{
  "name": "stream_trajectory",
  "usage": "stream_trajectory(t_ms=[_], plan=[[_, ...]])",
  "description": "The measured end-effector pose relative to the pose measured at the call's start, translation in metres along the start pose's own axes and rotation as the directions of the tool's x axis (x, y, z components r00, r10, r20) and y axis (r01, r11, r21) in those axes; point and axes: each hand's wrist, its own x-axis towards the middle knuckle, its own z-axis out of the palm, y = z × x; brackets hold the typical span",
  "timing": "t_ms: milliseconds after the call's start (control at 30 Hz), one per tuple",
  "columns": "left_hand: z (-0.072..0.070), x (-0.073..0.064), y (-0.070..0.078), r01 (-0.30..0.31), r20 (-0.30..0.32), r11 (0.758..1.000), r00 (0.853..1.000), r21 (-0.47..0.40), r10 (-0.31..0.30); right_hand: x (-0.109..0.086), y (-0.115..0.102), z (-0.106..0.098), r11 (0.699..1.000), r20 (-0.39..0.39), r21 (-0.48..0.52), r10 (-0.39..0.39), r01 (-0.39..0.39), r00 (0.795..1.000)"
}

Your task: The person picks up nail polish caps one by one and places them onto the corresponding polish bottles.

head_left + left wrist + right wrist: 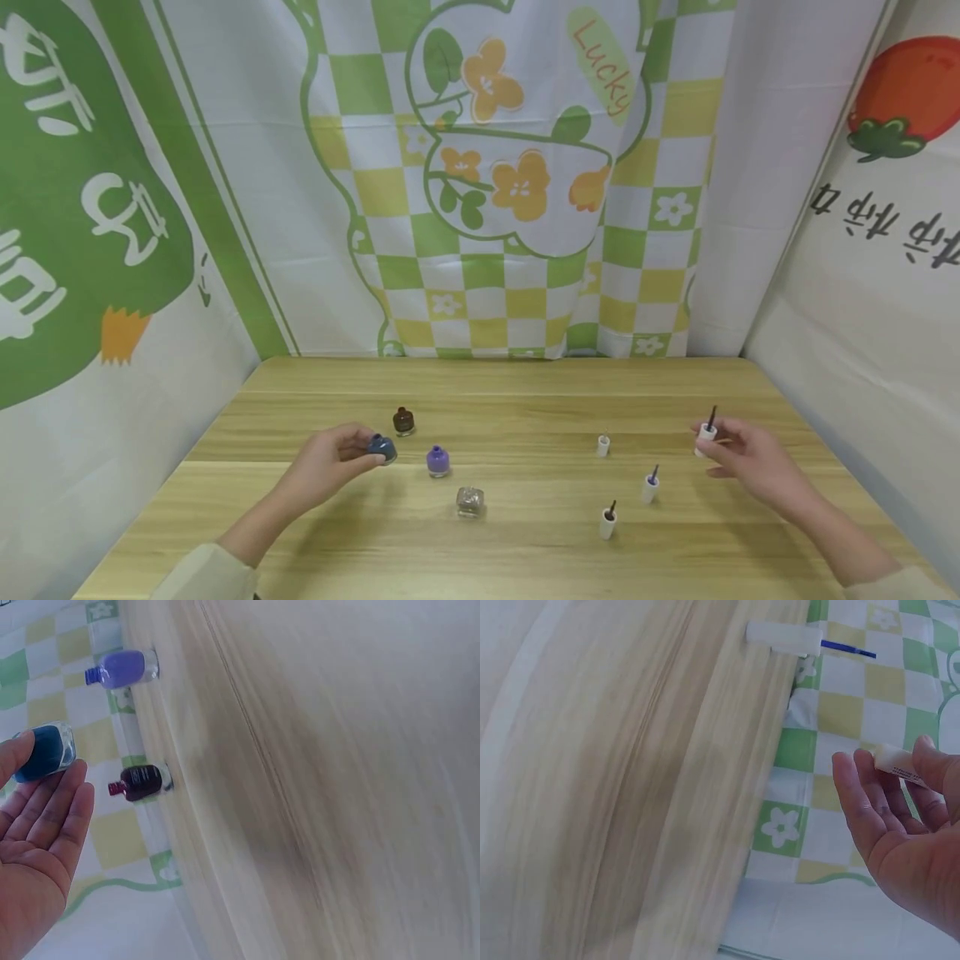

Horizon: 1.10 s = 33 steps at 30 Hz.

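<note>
With my left hand [324, 463] pinching the blue bottle [382, 450] left of the purple bottle [438, 462], my right hand [759, 467] pinching a brush cap [707, 432] far right of it, over-tilting could spill something.

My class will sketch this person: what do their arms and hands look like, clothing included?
The left hand and right hand are bare, with no gloves or rings showing. The left sleeve and right sleeve are pale cream, ending on the forearms.
</note>
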Motion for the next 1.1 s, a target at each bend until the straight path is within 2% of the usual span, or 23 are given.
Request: stream_trajectory(t_ms=[67, 167, 333, 500, 633, 867, 1100], plan=[[0.002, 0.001, 0.003, 0.003, 0.003, 1.0, 1.0, -0.024, -0.003, 0.0, -0.003, 0.002, 1.0, 0.006, -0.014, -0.017, 0.017, 1.0], [0.006, 0.002, 0.007, -0.007, 0.001, 1.0, 1.0, -0.016, 0.007, 0.0, -0.007, 0.005, 0.999, 0.017, -0.018, -0.037, 0.038, 0.999], [0.011, 0.002, 0.015, -0.029, -0.006, 0.999, 1.0, -0.019, 0.028, 0.0, -0.017, 0.011, 0.998, 0.015, -0.047, -0.035, 0.036, 0.999], [0.018, 0.004, 0.023, -0.039, -0.032, 0.997, 0.999, -0.06, 0.037, -0.001, -0.029, 0.016, 0.996, 0.006, -0.08, -0.027, 0.027, 1.0], [0.025, 0.006, 0.029, -0.069, -0.036, 0.994, 0.997, -0.087, 0.066, -0.002, -0.038, 0.022, 0.996, -0.018, -0.078, -0.055, 0.053, 0.998], [0.035, 0.01, 0.039, -0.121, 0.012, 0.98, 0.992, -0.155, 0.125, -0.005, -0.053, 0.034, 0.993, -0.033, -0.052, -0.105, 0.103, 0.994], [0.046, 0.011, 0.047, -0.107, 0.074, 0.96, 0.989, -0.258, 0.13, -0.008, -0.06, 0.047, 0.99, -0.053, -0.018, -0.142, 0.142, 0.988]])
